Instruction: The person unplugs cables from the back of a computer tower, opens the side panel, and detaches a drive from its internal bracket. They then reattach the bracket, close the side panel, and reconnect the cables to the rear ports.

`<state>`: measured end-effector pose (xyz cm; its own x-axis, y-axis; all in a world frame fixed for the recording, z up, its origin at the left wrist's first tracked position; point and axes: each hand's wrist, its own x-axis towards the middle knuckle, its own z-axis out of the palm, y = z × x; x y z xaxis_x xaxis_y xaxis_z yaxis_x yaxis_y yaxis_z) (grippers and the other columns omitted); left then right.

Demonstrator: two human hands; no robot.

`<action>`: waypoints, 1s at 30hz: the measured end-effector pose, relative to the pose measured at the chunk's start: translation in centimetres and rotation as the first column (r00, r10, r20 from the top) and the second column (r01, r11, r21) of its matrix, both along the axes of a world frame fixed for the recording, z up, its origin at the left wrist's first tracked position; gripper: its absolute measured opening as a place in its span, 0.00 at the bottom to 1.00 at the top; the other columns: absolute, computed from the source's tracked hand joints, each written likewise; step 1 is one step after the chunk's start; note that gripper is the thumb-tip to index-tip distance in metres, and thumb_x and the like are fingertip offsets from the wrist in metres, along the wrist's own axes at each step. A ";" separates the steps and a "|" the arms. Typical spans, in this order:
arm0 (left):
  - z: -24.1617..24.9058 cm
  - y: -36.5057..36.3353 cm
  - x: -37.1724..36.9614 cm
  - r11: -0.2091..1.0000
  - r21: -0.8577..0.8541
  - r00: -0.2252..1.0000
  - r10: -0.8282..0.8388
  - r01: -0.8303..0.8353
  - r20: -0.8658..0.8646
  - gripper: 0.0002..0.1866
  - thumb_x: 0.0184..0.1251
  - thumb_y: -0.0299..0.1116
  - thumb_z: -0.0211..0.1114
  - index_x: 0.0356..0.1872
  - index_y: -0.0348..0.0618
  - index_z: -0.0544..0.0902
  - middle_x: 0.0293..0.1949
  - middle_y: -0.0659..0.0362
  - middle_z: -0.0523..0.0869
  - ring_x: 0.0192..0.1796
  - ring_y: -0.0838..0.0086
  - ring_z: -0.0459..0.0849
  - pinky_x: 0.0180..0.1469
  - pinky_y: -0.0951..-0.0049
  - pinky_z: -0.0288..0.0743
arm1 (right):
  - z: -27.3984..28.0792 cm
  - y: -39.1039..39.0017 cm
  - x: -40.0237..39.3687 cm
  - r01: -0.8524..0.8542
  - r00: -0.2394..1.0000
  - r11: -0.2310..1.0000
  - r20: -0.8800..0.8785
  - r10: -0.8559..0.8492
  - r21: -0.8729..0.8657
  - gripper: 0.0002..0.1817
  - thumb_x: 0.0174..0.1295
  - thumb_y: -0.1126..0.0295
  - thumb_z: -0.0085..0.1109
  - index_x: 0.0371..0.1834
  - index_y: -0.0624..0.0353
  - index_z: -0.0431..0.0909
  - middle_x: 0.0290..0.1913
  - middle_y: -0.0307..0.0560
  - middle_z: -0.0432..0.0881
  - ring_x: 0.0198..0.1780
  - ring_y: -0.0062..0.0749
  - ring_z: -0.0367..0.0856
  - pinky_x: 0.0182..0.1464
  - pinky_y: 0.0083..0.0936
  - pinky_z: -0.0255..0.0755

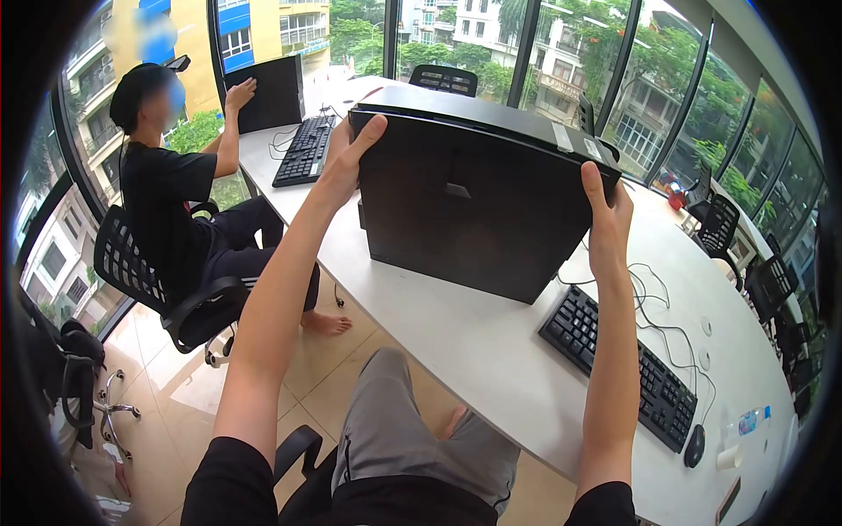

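A black desktop computer case (469, 206) stands in front of me over the white table, its broad flat side facing me. My left hand (353, 158) grips its upper left corner, thumb on the near face and fingers hidden behind the edge. On the upper right corner, my right hand (607, 210) holds it the same way, thumb along the side. Pale stickers (562, 137) show on the case's top edge. Just right of the case, a black keyboard (653, 394) lies under my right forearm.
A black mouse (694, 445), a plastic bottle (751, 422) and a white cup (730, 458) occupy the table's right side, with loose cables (664, 329). To the left, a seated person (167, 184) touches another black case (263, 96) behind a second keyboard (304, 152). Office chairs (719, 226) line the far side.
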<state>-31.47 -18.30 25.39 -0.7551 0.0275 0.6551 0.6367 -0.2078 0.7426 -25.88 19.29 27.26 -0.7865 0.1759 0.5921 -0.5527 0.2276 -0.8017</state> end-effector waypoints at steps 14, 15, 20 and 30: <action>-0.9 0.8 -0.8 0.991 0.093 0.994 0.102 -0.098 -0.035 0.34 0.71 0.57 0.79 0.57 0.32 0.84 0.47 0.54 0.89 0.50 0.74 0.89 0.54 0.75 0.83 | 0.1 -0.8 0.0 0.102 0.991 0.995 -0.090 -0.099 0.024 0.36 0.69 0.44 0.77 0.66 0.66 0.84 0.55 0.47 0.88 0.58 0.31 0.82 0.66 0.28 0.72; -0.8 0.7 -0.8 0.991 0.086 0.994 0.103 -0.100 -0.036 0.33 0.71 0.57 0.79 0.56 0.33 0.84 0.47 0.54 0.89 0.50 0.74 0.89 0.54 0.75 0.83 | 0.1 -0.6 -0.3 0.059 0.996 0.998 -0.072 -0.059 0.000 0.37 0.68 0.43 0.77 0.65 0.66 0.84 0.55 0.47 0.88 0.59 0.31 0.82 0.66 0.28 0.72; -0.9 0.4 -0.9 0.991 0.074 0.992 0.113 -0.110 -0.046 0.32 0.71 0.57 0.80 0.55 0.35 0.84 0.47 0.55 0.89 0.49 0.75 0.87 0.54 0.75 0.82 | -0.2 -0.5 -0.6 -0.021 0.999 1.000 -0.042 0.021 -0.003 0.37 0.65 0.46 0.81 0.63 0.67 0.84 0.54 0.50 0.89 0.58 0.33 0.85 0.66 0.30 0.75; -1.1 2.0 -0.7 0.951 0.061 0.945 0.307 -0.302 -0.108 0.32 0.78 0.61 0.71 0.54 0.34 0.84 0.45 0.57 0.88 0.49 0.75 0.84 0.54 0.74 0.77 | -0.6 -0.8 -0.8 0.007 0.999 1.000 -0.038 -0.008 -0.025 0.34 0.64 0.47 0.83 0.59 0.67 0.85 0.52 0.49 0.91 0.54 0.31 0.86 0.62 0.29 0.77</action>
<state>-32.16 -16.25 24.33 -0.6429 -0.2221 0.7331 0.7548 -0.0204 0.6557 -26.64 18.50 26.65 -0.7620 0.1964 0.6171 -0.5815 0.2121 -0.7855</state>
